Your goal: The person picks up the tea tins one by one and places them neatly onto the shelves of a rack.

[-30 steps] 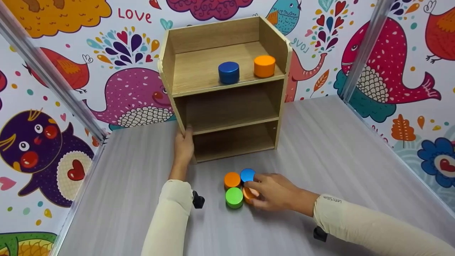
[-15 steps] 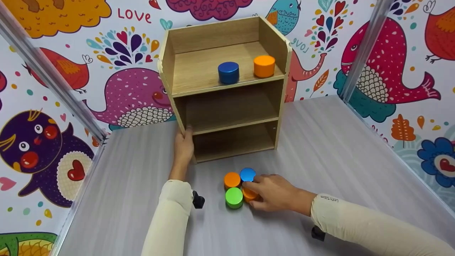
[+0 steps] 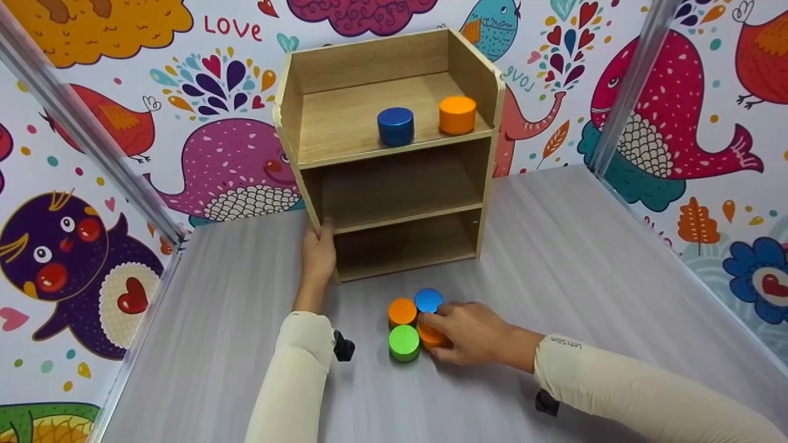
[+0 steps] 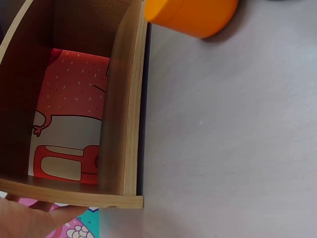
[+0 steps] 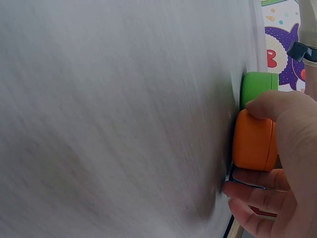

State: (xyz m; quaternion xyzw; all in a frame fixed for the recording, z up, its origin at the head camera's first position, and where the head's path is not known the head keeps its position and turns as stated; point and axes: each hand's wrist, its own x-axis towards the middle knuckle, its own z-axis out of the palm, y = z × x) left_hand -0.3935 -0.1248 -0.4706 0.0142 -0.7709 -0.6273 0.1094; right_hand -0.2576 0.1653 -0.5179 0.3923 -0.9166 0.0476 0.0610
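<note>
In the head view my right hand (image 3: 474, 332) holds an orange round tin (image 3: 433, 336) between thumb and fingers, low on the table. The right wrist view shows its thumb on one side of this tin (image 5: 253, 141) and fingers on the other. Touching or close around it stand a green tin (image 3: 404, 343), a blue tin (image 3: 428, 300) and a second orange tin (image 3: 402, 312). At the left my left hand (image 3: 318, 252) grips the side panel of a small wooden shelf (image 3: 400, 221). In the left wrist view some of its fingers lie along the panel's outer face; the thumb's place is partly hidden.
On the shelf's top board stand a dark blue tin (image 3: 396, 127) and an orange tin (image 3: 457, 115), near the front edge. The shelf stands on a grey table (image 3: 572, 264), with patterned walls (image 3: 234, 111) behind and at both sides.
My right hand has shifted slightly left with the orange tin. The green tin has moved a little left, and the blue tin slightly away toward the shelf. My left hand stays put.
</note>
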